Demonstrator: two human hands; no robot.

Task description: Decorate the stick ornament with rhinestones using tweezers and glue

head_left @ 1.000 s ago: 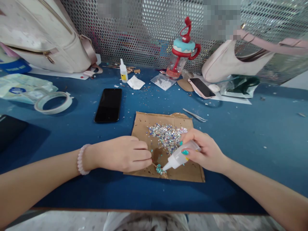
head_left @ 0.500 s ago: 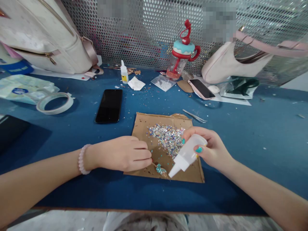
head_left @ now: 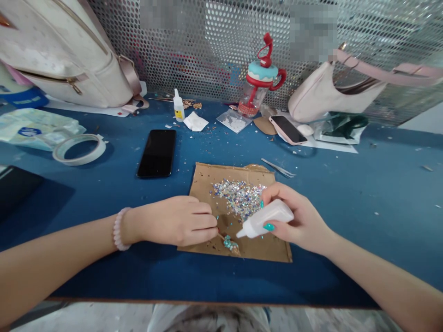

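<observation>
Near the front edge of the brown cardboard sheet (head_left: pixel 273 251), the left hand (head_left: pixel 185 222) pinches a thin-stemmed, turquoise-studded piece (head_left: pixel 230 244); the right hand (head_left: pixel 302 221) grips a translucent white plastic bottle (head_left: pixel 268 219). Over-squeezing could flood the piece.

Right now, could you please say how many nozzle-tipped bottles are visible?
2: the held bottle in the right hand, and the standing bottle near the white scrap.

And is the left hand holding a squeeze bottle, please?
No, the right hand grips the squeeze bottle, while the left hand holds a thin stem.
</observation>
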